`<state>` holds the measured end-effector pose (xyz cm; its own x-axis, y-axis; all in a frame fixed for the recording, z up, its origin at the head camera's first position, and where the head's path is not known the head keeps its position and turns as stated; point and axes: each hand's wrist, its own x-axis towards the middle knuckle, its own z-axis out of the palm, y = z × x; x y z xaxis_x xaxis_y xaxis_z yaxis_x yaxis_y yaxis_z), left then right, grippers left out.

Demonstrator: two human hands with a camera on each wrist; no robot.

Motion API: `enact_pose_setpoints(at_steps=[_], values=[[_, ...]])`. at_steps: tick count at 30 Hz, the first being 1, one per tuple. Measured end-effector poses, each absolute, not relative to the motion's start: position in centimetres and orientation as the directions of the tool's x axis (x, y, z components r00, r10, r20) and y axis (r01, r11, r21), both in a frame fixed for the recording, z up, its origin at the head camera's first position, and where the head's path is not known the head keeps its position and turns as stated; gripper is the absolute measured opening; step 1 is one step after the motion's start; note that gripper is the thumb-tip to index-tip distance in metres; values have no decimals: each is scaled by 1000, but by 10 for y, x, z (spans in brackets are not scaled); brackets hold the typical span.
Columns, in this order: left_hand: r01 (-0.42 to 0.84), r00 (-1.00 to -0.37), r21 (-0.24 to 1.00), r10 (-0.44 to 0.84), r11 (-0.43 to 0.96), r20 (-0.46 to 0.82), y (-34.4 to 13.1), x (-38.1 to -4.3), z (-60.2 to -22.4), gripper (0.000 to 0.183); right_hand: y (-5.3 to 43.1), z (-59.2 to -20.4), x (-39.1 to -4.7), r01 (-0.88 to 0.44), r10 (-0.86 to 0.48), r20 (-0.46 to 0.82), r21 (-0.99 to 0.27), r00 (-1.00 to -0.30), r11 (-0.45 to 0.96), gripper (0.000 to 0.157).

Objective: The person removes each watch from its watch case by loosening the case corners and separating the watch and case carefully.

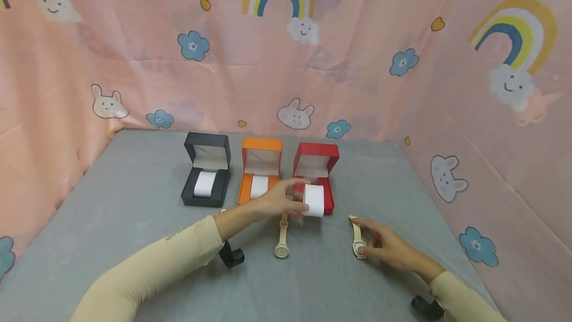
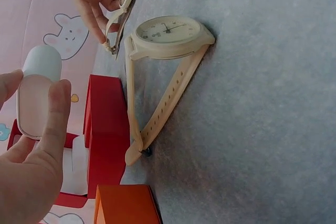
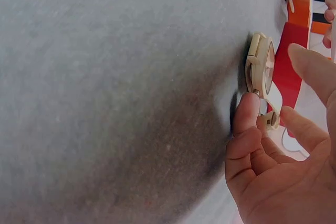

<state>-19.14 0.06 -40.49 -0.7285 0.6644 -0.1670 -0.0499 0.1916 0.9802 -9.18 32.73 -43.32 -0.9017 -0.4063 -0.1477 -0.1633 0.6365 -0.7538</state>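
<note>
My left hand [image 1: 282, 200] pinches a white watch cushion [image 1: 314, 201] between thumb and fingers, raised over the front of the red watch box [image 1: 316, 155]. Below that hand, a cream wristwatch [image 1: 281, 248] with its strap buckled into a loop rests on the grey table. Over on the right, my right hand [image 1: 389, 245] reaches around a second cream wristwatch [image 1: 359, 247], which lies on the table. In the right wrist view, the lower fingertips [image 3: 247, 109] touch this watch beside its crown, while the thumb stands apart from the dial.
An orange watch box [image 1: 261, 150] and a black watch box [image 1: 207, 150] stand left of the red one, lids raised, each with a white cushion inside. A pink patterned curtain [image 1: 357, 103] hangs behind and beside the grey table [image 1: 147, 188].
</note>
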Motion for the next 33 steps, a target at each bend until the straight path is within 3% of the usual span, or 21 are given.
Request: enact_pose_setpoints(at_steps=[13,33], values=[[-16,-739,978,657,207,-151,4,-199,-403,69,336,-428,-106,-212,-382,-80,-720,-920,661,55],[18,-782,970,608,241,-136,10,-207,-407,67,329,-418,-135,-240,-337,-16,-671,-942,702,51]])
